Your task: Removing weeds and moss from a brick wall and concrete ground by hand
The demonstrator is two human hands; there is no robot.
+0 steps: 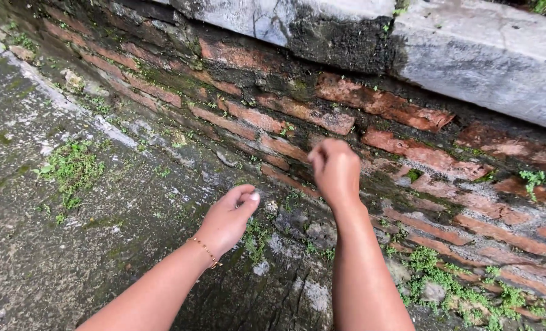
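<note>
While the right hand [335,168] is curled shut against the brick wall [407,153], what it pinches can't be told. Left hand [227,219], fingers loosely curled with nothing visible inside, hovers over weeds [256,236] at the wall's foot; mossy concrete ground [71,214] spreads left of the wall.

Cracked concrete ground [71,257]: moss, small weeds [71,168], grit.
</note>
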